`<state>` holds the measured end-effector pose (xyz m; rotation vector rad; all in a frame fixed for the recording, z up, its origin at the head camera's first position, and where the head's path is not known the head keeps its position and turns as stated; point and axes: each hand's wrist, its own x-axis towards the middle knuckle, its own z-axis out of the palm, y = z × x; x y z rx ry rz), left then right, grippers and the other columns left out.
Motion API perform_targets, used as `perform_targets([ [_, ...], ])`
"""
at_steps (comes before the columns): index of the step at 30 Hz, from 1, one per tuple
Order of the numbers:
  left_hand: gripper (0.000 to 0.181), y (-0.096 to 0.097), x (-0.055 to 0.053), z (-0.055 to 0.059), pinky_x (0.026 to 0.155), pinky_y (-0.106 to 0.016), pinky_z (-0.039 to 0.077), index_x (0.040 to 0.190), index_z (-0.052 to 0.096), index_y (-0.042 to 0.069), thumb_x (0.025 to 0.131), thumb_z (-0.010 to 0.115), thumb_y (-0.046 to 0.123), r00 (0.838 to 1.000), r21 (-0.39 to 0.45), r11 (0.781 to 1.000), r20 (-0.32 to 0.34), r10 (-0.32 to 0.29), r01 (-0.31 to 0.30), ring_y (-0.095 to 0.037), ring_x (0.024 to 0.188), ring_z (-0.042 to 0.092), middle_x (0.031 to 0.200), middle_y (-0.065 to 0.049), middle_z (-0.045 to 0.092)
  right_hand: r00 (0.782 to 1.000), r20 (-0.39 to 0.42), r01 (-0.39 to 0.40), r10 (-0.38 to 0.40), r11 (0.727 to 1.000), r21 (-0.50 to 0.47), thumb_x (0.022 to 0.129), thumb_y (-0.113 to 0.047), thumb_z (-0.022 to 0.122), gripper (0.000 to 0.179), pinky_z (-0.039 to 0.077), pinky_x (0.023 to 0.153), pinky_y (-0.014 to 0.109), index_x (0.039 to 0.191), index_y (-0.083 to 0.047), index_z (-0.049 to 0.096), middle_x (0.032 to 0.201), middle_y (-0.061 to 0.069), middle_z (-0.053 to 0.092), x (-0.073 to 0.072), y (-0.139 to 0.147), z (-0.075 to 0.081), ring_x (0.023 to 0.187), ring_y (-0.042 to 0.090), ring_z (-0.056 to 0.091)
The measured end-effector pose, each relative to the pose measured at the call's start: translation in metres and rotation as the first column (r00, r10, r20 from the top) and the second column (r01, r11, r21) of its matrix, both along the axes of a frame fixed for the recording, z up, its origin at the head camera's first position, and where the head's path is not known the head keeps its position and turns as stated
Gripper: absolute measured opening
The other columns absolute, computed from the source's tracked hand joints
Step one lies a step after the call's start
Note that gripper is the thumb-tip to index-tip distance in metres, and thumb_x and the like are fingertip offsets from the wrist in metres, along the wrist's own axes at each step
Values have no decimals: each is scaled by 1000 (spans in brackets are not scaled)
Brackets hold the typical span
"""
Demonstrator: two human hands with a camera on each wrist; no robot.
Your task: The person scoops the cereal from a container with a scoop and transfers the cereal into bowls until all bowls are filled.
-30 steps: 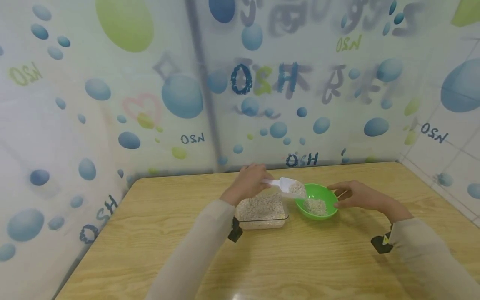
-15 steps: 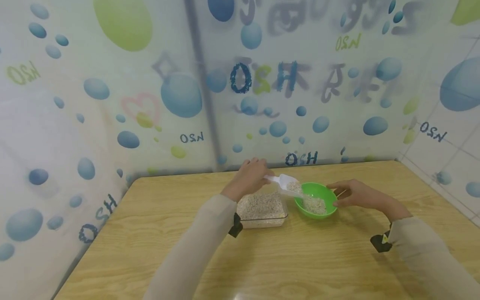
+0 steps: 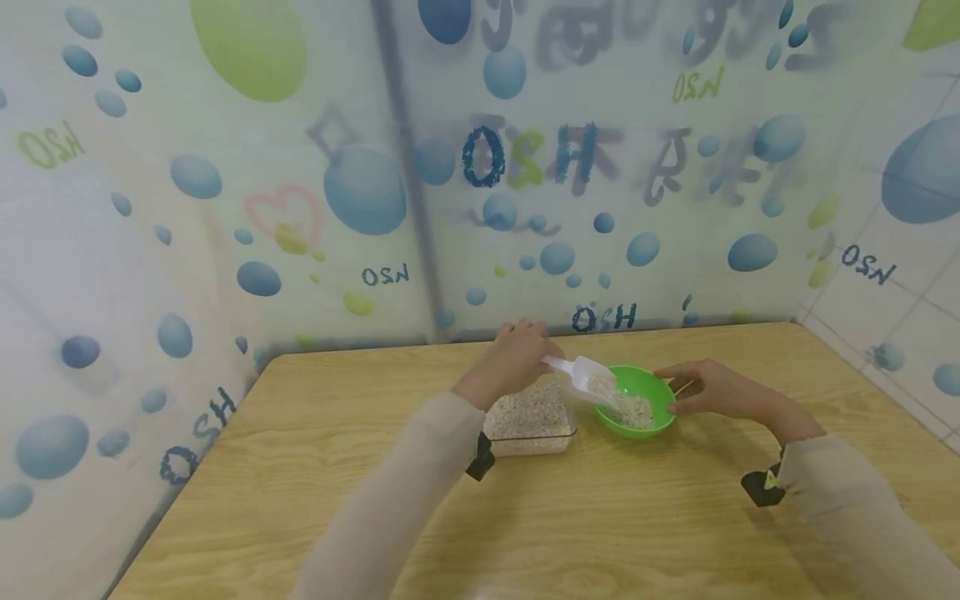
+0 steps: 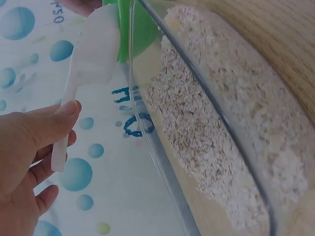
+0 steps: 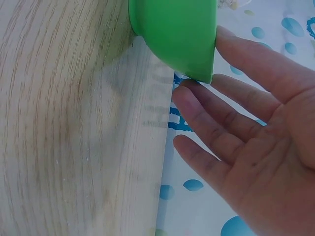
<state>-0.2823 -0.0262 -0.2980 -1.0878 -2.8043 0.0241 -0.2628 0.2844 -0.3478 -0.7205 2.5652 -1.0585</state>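
My left hand (image 3: 516, 358) holds a white plastic scoop (image 4: 96, 49) by its handle, pinched between thumb and fingers. The scoop carries pale oat flakes and tilts down to the right, its lip over the left side of a green bowl (image 3: 617, 427). A heap of oats (image 3: 634, 410) lies in the bowl. My right hand (image 3: 720, 392) is at the bowl's right side, thumb and fingers spread along the rim; in the right wrist view its fingers (image 5: 197, 110) are fairly straight, fingertips right at the green wall. Below my left hand stands a clear rectangular container (image 3: 529, 446) full of oats.
The things stand on a wood-grain table (image 3: 600, 525), toward its far edge. Behind it rises a white wall sheet (image 3: 480, 242) with blue and green bubbles and lettering. Another patterned wall (image 3: 892, 275) borders the right side.
My left hand has shifted slightly right with the scoop, whose lip now reaches over the bowl and tips lower. My right hand and the bowl have stayed in place.
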Motion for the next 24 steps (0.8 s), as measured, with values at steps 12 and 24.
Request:
perform_targets([
  [12, 26, 16, 6, -3, 81, -31, 36, 111, 67, 29, 86, 63, 27, 995, -32, 997, -69, -72, 70, -14, 94, 44, 102, 5, 54, 1000, -10, 7, -7, 1000, -4, 83, -19, 68, 65, 50, 77, 40, 130, 15, 37, 114, 29, 54, 0, 0, -1, 103, 42, 53],
  [24, 26, 30, 17, -3, 75, -26, 33, 107, 69, 31, 82, 68, 25, 968, -69, 987, -200, -153, 142, -12, 84, 38, 92, 7, 51, 999, -33, 28, -27, 998, 47, 83, -23, 68, 66, 50, 76, 41, 130, 12, 40, 111, 26, 56, 1, -1, -1, 103, 42, 53],
])
